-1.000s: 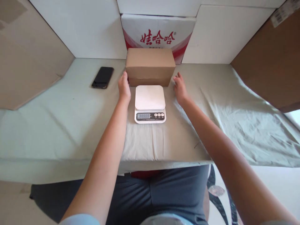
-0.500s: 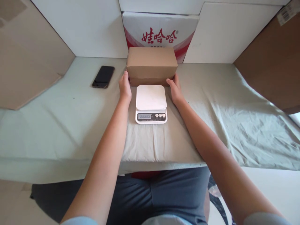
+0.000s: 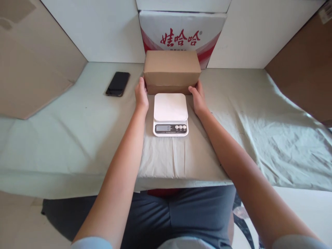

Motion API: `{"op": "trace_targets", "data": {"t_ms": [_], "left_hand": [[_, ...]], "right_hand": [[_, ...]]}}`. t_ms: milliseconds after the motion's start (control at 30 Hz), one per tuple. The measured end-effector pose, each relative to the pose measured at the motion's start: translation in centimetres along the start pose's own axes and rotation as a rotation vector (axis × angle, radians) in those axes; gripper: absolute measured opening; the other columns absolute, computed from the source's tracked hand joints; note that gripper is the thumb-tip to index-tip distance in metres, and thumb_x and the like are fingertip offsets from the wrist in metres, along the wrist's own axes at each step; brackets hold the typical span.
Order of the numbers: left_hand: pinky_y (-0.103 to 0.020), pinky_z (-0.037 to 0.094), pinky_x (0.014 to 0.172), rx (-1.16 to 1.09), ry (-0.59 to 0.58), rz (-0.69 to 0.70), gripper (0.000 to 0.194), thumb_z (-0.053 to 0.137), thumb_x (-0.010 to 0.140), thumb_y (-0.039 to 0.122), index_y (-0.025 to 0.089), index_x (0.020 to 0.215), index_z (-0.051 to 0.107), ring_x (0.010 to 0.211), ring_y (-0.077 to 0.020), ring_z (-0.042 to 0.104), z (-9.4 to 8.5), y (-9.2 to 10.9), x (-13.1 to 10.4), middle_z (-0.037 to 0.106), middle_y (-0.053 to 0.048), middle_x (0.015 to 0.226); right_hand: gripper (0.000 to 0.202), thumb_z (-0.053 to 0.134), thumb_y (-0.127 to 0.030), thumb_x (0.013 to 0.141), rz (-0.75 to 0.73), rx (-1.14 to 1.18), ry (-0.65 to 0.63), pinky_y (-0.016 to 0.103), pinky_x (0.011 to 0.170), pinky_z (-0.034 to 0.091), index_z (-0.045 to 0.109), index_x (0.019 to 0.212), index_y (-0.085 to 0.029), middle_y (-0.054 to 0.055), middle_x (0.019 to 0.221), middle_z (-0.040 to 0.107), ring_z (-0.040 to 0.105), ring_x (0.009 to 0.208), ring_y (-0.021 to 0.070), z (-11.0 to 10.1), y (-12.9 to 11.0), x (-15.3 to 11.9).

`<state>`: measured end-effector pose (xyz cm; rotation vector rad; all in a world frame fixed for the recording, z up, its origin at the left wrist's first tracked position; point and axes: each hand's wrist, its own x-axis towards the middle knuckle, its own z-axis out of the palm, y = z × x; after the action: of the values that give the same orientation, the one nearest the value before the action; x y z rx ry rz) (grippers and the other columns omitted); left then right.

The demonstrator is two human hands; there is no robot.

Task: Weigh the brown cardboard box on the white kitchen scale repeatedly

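A brown cardboard box (image 3: 172, 64) stands at the back of the cloth-covered table, behind a white digital scale (image 3: 170, 107). My left hand (image 3: 141, 92) grips the box's left end, with its thumb up along the near corner. At the opposite end my right hand (image 3: 198, 97) holds the box, thumb on the front face near the lower right corner. The other fingers of both hands are mostly hidden by the box. Nothing rests on the scale's platform, and its display reads 0. Whether the box touches the table cannot be made out.
A black phone (image 3: 118, 84) lies left of the box on the green tablecloth (image 3: 64, 138). Behind stands a white carton with red lettering (image 3: 181, 29). Large cardboard panels flank the table at left (image 3: 33, 65) and right (image 3: 303, 69).
The scale's display has gone from a full row of segments to 0. The whole view has shifted slightly; both hands keep their hold on the cardboard box.
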<state>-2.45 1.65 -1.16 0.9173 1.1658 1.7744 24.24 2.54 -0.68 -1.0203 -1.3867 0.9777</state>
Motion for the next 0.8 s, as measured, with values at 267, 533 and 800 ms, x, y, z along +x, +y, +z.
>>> {"op": "trace_targets", "data": {"t_ms": [267, 533, 800], "left_hand": [[-0.043, 0.047, 0.133, 0.033, -0.012, 0.046, 0.052, 0.056, 0.112, 0.063, 0.017, 0.124, 0.077, 0.156, -0.0282, 0.063, 0.2, -0.2, -0.4, 0.076, -0.015, 0.149], [-0.040, 0.040, 0.138, -0.003, -0.087, -0.016, 0.059, 0.034, 0.120, 0.058, 0.019, 0.140, 0.074, 0.166, -0.0245, 0.052, 2.3, 5.0, -2.2, 0.071, -0.011, 0.160], [-0.053, 0.033, 0.142, 0.096, -0.222, 0.151, 0.083, 0.048, 0.097, 0.094, 0.031, 0.143, 0.077, 0.172, -0.0361, 0.042, -2.0, 9.2, -13.3, 0.064, -0.008, 0.169]], "right_hand": [[0.079, 0.072, -0.064, 0.077, 0.001, 0.032, -0.003, 0.051, 0.150, 0.028, 0.058, 0.148, -0.032, 0.003, 0.169, 0.062, 0.043, 0.171, 0.0324, 0.4, -0.8, -0.3], [0.093, 0.070, -0.074, 0.082, -0.105, -0.007, -0.027, 0.045, 0.152, 0.024, 0.048, 0.164, -0.037, -0.002, 0.179, 0.050, 0.031, 0.178, 0.0276, -0.3, -5.1, -2.2], [0.095, 0.069, -0.084, 0.085, -0.219, -0.042, -0.104, 0.060, 0.151, 0.025, 0.040, 0.168, -0.048, -0.002, 0.185, 0.041, 0.028, 0.179, 0.0366, -2.3, -8.2, -10.5]]}}
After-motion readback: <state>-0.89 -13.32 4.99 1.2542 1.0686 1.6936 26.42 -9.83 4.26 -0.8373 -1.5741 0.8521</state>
